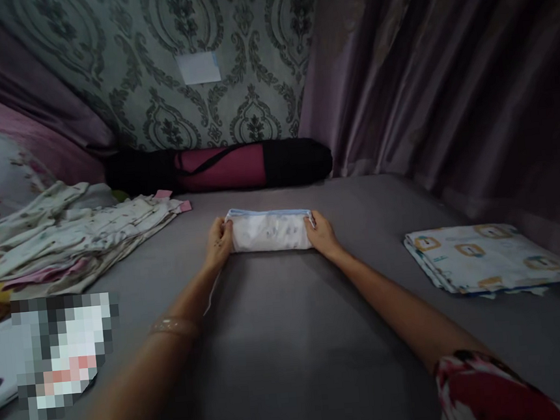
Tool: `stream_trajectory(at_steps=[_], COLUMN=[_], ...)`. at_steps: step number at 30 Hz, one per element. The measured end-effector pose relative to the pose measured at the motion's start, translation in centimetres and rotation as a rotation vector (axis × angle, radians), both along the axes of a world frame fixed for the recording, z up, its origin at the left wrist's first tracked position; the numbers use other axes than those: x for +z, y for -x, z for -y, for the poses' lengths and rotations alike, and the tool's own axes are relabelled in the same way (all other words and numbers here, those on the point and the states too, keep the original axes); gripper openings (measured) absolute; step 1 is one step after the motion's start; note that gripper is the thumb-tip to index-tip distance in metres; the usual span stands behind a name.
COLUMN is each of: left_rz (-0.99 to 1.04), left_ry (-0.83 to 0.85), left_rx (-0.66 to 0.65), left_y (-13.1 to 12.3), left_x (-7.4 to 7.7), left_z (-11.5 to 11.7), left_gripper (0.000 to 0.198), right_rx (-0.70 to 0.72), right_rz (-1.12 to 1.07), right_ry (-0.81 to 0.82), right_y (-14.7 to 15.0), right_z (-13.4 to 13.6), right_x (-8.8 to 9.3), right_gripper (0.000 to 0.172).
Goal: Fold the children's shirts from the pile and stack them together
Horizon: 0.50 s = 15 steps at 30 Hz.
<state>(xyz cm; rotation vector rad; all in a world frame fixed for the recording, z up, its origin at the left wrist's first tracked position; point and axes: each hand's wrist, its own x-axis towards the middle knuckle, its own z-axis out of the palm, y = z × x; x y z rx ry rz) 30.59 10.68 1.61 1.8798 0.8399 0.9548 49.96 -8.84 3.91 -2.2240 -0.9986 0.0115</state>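
A folded white cloth [269, 232] with faint prints and a light blue edge along its top stretches between my two hands, just over the grey sheet. My left hand [219, 243] grips its left end, thumb in front. A thin white string hangs below that hand, along the wrist. At the other end, my right hand [321, 232] pinches the cloth's upper right corner, where a bit of white cord shows. The fingers behind the cloth are hidden.
A heap of light printed clothes [80, 227] lies left, a white device [8, 358] beside a blurred-out item nearer me. Folded printed cloths [490, 257] rest at right. Across the back lies a black and maroon long bag [222, 167], before the patterned wall; purple curtains [386, 76] hang right.
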Motion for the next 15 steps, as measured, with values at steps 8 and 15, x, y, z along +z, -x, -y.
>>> stream_trajectory(at_steps=[8, 15], left_rz=[-0.566, -0.732], left_ry=[-0.208, -0.146], left_rx=[0.246, 0.308], left_y=[-2.5, -2.5], left_x=[-1.1, -0.7], left_z=[-1.1, -2.0], left_gripper=[0.033, 0.038], right_rx=[-0.077, -0.24], right_rz=[0.097, 0.028], right_ry=[0.305, 0.311], right_y=[-1.6, -2.2], right_z=[-2.2, -3.1], right_x=[-1.3, -1.8], right_gripper=[0.035, 0.037])
